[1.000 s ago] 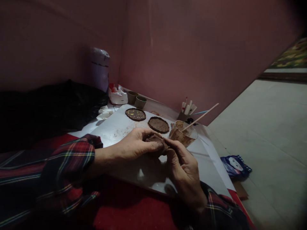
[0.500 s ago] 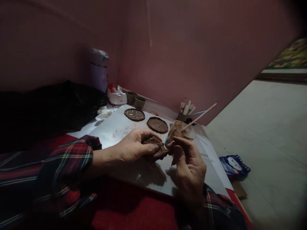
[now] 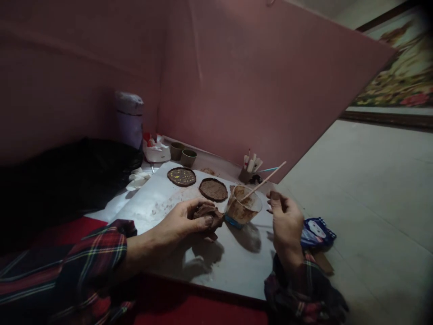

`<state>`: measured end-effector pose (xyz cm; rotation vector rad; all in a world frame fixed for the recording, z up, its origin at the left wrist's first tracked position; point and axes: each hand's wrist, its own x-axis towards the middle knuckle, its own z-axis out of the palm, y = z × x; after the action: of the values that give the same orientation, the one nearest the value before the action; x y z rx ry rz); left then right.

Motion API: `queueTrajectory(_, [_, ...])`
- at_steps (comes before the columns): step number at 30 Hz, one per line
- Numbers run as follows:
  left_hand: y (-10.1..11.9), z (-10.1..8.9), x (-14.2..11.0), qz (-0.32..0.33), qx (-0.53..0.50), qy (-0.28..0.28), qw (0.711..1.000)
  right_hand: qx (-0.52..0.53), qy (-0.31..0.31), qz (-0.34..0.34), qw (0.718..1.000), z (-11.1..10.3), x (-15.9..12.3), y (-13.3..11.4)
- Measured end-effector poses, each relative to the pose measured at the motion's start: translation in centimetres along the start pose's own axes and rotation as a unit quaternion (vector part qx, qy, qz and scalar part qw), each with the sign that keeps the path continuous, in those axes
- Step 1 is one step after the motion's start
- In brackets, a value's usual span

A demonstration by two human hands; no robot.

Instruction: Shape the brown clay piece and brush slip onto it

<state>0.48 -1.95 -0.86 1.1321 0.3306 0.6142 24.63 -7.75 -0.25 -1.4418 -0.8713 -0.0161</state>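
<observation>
My left hand (image 3: 179,222) is closed round a lump of brown clay (image 3: 215,217), its thumb pressed on top, above the white board (image 3: 237,273). Off to the right, my right hand (image 3: 287,222) is raised with curled fingers pinched together; whatever they hold, if anything, is hidden. Between the hands stands a glass (image 3: 245,211) with brown smears and a bluish base, a thin wooden stick (image 3: 267,179) leaning out of it. Behind the clay lie a plain brown clay disc (image 3: 213,190) with a raised rim and a similar disc with yellow dots (image 3: 181,177).
Two small dark cups (image 3: 188,158) and a white packet (image 3: 157,151) stand at the back, near a lilac container (image 3: 130,119). A holder (image 3: 246,174) with white sticks is behind the glass. Black plastic (image 3: 74,176) covers the left; a blue packet (image 3: 318,232) lies right.
My right hand has moved away from the clay to the right, past the glass. My left hand still grips the lump. The view has tilted upward slightly and shifted right.
</observation>
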Motion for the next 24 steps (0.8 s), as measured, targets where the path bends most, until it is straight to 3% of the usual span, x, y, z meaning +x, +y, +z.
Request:
queueTrajectory(4, [0.4, 0.2, 0.0, -0.031, -0.035, 0.008, 0.999, 0.026, -0.118, 0.027, 0.992, 0.8, 3.4, -0.3])
queueTrajectory(7, [0.7, 0.3, 0.0, -0.044, -0.070, 0.020, 0.996, 0.041, -0.151, 0.022, 0.987, 1.6, 3.7, -1.0])
queueTrajectory(16, [1.4, 0.3, 0.7, -0.087, -0.103, 0.058, 0.989, 0.077, -0.011, -0.042, 0.996, 1.6, 0.2, -1.0])
queueTrajectory(21, [1.2, 0.5, 1.1, -0.106, -0.113, 0.072, 0.985, 0.093, -0.044, 0.009, 0.995, 1.4, 0.7, -0.4])
queueTrajectory(24, [1.2, 0.5, 1.3, -0.108, -0.129, 0.076, 0.983, 0.127, -0.014, 0.038, 0.991, 1.3, 1.5, 0.3])
